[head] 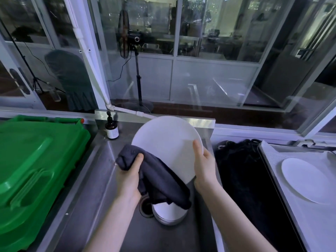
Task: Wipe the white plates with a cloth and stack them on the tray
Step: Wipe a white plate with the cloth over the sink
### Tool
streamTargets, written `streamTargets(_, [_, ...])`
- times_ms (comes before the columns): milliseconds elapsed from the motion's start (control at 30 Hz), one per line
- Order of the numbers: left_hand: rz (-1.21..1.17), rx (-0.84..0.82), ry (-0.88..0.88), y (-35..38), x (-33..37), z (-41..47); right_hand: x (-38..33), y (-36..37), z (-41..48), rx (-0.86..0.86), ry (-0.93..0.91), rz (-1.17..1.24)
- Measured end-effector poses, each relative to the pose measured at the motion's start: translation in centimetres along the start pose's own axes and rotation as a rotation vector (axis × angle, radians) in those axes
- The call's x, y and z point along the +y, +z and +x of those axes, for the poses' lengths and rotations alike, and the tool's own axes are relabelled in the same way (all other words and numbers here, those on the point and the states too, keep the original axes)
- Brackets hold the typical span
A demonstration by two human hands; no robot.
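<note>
Glass partitions and a standing fan back a dim washing-up station, where a steel sink fills the centre of the frame. A person, seen only as two bare forearms, holds a white plate tilted above the basin, its face turned toward the camera. The right grip clasps the plate's rim at its 4 o'clock, thumb lying on the face and fingers hidden behind. The left grip is closed round a bunched dark cloth, thumb on top, pressing it to the plate at 8 o'clock; the cloth covers the plate's lower edge and trails down toward 5 o'clock. Beneath its hanging end, at 6 o'clock in the basin, sits a stack of white plates just beside the drain (the cloth hides part of the top one). At 3 o'clock, right of the sink, a metal tray carries a second plate, white and lying flat. Between sink and tray lies a heap of black netting-like material, its nature unclear. A green plastic bin lid takes up the 9 o'clock side, and a brown pump bottle with a pale label stands upright at the sink's back corner, at 11 o'clock. A white pipe runs down the window frame behind it.
</note>
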State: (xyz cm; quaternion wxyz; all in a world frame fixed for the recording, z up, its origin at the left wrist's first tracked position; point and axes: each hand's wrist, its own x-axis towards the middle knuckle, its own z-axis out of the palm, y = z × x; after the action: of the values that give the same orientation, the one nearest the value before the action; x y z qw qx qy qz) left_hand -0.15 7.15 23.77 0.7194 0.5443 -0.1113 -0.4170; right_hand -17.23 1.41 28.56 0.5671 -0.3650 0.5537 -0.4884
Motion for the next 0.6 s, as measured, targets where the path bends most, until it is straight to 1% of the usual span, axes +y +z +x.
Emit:
streamTargets(33, [0.079, -0.016, 0.011, -0.6, 1.4, 0.0, -0.4, -0.5, 0.2, -0.092, 0.006, -0.047])
streamTargets(67, [0.103, 0.007, 0.071, -0.1, 2.3, -0.5, -1.2, -1.2, 0.7, -0.182, -0.006, -0.104])
streamTargets(100, [0.225, -0.002, 0.108, -1.1, 2.2, 0.9, -2.2, -1.9, 1.3, -0.263, -0.029, -0.167])
streamTargets(133, [0.268, -0.029, 0.15, -0.8, 3.2, 0.5, -3.3, -2.5, 1.8, -0.329, -0.063, -0.244])
streamTargets(167, [0.37, -0.074, 0.157, -0.7, 3.9, 0.4, -4.3, -2.7, 2.2, -0.385, -0.102, -0.334])
streamTargets(233, [0.436, -0.213, 0.2, -0.8, 5.2, 0.9, -5.8, -2.6, 2.8, -0.493, -0.202, -0.542])
streamTargets(300, [0.556, -0.338, 0.249, -0.6, 6.3, 1.1, -6.3, -2.0, 3.0, -0.599, -0.308, -0.801])
streamTargets(333, [0.61, -0.392, 0.259, -0.5, 6.5, 1.2, -6.1, -1.8, 3.0, -0.64, -0.32, -0.876])
streamTargets(367, [0.619, -0.44, 0.247, -0.6, 6.4, 1.3, -5.7, -1.6, 2.8, -0.665, -0.295, -0.893])
streamTargets(433, [0.609, -0.465, 0.202, -0.8, 5.9, 1.4, -4.9, -1.3, 2.3, -0.658, -0.292, -0.849])
streamTargets(467, [0.587, -0.433, 0.182, -1.0, 5.4, 1.4, -4.6, -1.3, 2.2, -0.634, -0.316, -0.83])
streamTargets(533, [0.471, -0.283, 0.111, -1.7, 4.1, 1.4, -4.1, -1.4, 2.1, -0.564, -0.326, -0.756])
streamTargets(600, [0.419, -0.101, 0.054, -2.2, 2.1, 0.8, -3.3, -1.3, 1.9, -0.4, -0.274, -0.606])
